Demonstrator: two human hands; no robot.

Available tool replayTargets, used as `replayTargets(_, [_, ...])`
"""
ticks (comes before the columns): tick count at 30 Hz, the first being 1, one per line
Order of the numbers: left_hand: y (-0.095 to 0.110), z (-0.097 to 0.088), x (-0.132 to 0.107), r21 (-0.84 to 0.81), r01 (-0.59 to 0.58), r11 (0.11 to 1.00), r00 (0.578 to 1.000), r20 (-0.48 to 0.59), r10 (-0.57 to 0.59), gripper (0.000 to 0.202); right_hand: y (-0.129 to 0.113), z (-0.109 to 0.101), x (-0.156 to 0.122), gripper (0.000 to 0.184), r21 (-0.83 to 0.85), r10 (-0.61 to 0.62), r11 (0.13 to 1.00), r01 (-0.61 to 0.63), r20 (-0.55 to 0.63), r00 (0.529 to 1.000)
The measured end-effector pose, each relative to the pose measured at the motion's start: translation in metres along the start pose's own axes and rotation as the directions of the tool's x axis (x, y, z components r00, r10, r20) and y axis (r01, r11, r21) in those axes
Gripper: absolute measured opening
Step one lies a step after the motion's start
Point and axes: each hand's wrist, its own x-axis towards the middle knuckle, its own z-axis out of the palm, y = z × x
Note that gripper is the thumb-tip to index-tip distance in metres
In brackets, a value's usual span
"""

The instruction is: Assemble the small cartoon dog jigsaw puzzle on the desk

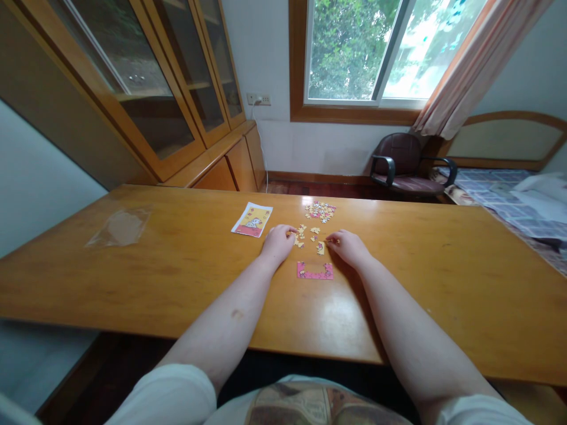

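My left hand point(277, 242) is closed, its fingertips beside a loose group of yellow puzzle pieces point(302, 230); whatever it pinches is too small to make out. Fingers pinched together, my right hand point(349, 247) seems to hold a small puzzle piece just right of a joined yellow section point(321, 248). Nearer to me lies a pink joined puzzle strip point(315, 275) with raised ends. A heap of mixed puzzle pieces point(319, 211) sits beyond both hands. Left of them rests a picture card point(252, 220) with a white animal on yellow and pink.
Everything lies on a glossy wooden table point(177, 283). A clear plastic bag point(121, 228) is flat on its left side. Past the far edge stand a glass-door cabinet point(190, 71), an armchair point(401, 162) and a bed point(509, 189). A window point(349, 53) is behind.
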Motion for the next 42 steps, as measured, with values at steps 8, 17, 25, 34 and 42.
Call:
replayTargets(8, [-0.014, 0.005, 0.009, -0.024, 0.067, 0.997, 0.997, -0.034, -0.068, 0.023, -0.043, 0.016, -0.013, 0.014, 0.231, -0.023, 0.973, -0.007, 0.129, 0.991])
replayTargets(17, [-0.014, -0.010, 0.009, -0.062, 0.098, 0.993, 0.992, -0.074, -0.102, 0.026, -0.037, 0.015, -0.015, 0.024, 0.210, -0.375, 0.910, 0.357, 0.052, 0.926])
replayTargets(25, [-0.025, -0.012, 0.013, -0.017, 0.127, 0.992, 0.991, -0.036, -0.127, 0.033, -0.039, 0.021, -0.016, 0.030, 0.244, -0.487, 0.861, 0.446, 0.147, 0.861])
replayTargets(34, [-0.021, -0.011, 0.010, 0.113, 0.079, 0.990, 0.995, 0.054, -0.086, 0.032, -0.037, 0.018, -0.013, 0.036, 0.183, -0.496, 0.860, 0.475, 0.088, 0.864])
replayTargets(42, [-0.014, -0.011, 0.007, 0.178, 0.072, 0.981, 0.993, 0.077, -0.086, 0.028, -0.041, 0.026, -0.014, 0.034, 0.127, -0.501, 0.863, 0.490, 0.080, 0.862])
